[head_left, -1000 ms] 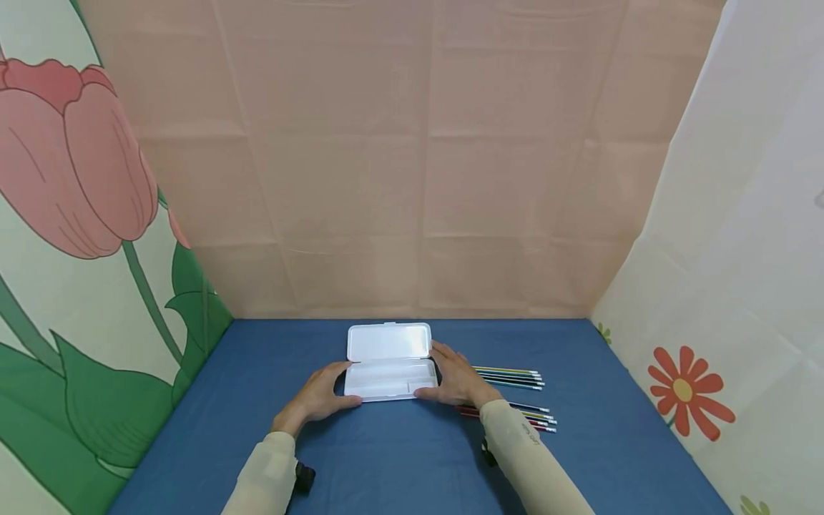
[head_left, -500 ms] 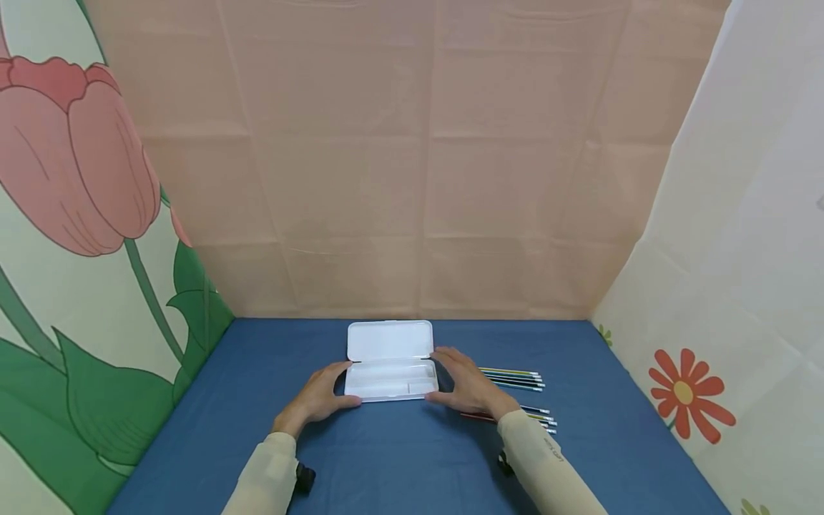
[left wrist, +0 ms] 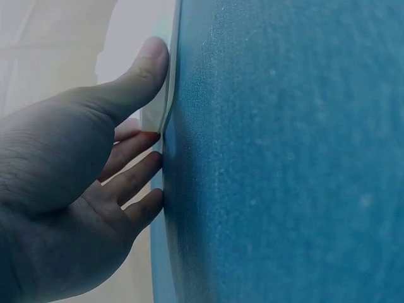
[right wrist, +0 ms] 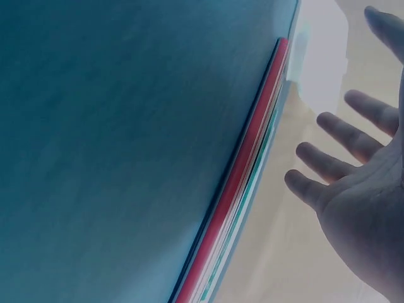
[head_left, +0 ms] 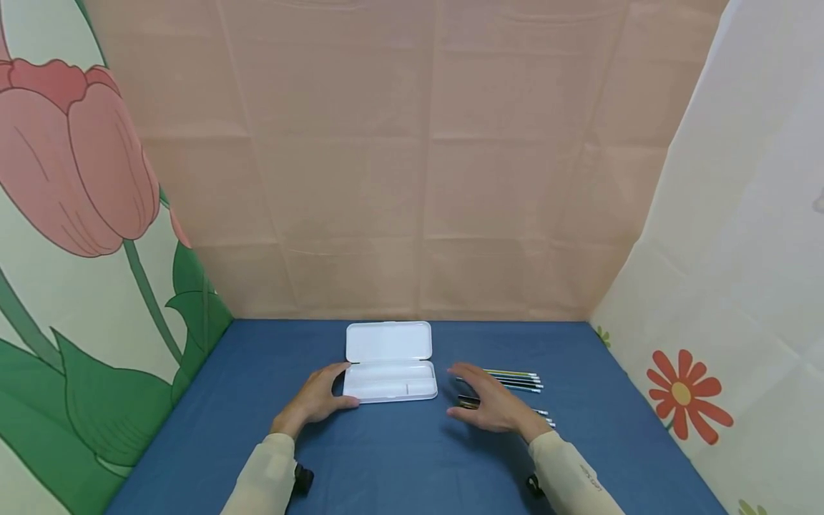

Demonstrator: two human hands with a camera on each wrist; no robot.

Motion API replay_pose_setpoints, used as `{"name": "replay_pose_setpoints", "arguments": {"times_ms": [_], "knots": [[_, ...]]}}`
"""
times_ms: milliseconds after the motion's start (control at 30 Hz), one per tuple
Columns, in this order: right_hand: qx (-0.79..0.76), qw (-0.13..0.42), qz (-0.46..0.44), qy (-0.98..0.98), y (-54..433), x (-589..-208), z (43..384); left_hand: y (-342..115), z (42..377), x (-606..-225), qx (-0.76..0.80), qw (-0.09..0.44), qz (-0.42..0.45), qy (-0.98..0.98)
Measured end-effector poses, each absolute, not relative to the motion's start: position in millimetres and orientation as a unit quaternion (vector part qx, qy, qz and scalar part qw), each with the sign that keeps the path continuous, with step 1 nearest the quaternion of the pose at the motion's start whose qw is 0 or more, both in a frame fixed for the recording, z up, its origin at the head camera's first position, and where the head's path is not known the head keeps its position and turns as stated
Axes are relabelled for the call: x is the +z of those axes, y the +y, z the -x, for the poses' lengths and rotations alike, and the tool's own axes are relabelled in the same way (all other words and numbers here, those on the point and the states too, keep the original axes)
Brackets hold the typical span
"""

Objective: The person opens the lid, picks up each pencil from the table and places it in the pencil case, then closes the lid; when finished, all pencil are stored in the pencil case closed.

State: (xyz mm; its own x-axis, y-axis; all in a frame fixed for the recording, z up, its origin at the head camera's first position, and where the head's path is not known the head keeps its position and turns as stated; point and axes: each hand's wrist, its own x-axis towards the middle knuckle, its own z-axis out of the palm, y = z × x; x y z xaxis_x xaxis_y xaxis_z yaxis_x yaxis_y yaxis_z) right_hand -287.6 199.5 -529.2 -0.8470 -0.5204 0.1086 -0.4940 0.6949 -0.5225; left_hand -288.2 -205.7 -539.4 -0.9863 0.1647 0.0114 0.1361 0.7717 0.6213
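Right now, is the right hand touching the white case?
Apart. The head view shows it: blue cloth is visible between the right edge of the white case and the fingertips of the right hand.

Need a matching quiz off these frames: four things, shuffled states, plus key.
Things:
1. Left hand
2. Right hand
3. Case
4. Pencils

States:
A. White, with its lid open
B. Lying in two groups
C. Thumb and fingers at the left end of something white
D. Fingers apart, holding nothing

Pairs: 1-C, 2-D, 3-A, 4-B
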Motion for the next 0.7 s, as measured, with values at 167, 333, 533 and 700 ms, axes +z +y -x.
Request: {"name": "replay_pose_setpoints", "arguments": {"times_ms": [167,333,533,700], "knots": [[-0.275,0.010,0.270,0.923,213,-533,280,-207,288,-541,0.329,0.019,-0.081,0.941],[-0.261,-0.008,0.256,0.931,227,-534,271,-205,289,-540,0.331,0.015,-0.082,0.940],[-0.243,-0.034,0.248,0.937,245,-537,259,-205,287,-540,0.330,0.015,-0.081,0.941],[-0.241,-0.031,0.243,0.939,262,-538,251,-206,286,-541,0.331,0.013,-0.078,0.940]]}}
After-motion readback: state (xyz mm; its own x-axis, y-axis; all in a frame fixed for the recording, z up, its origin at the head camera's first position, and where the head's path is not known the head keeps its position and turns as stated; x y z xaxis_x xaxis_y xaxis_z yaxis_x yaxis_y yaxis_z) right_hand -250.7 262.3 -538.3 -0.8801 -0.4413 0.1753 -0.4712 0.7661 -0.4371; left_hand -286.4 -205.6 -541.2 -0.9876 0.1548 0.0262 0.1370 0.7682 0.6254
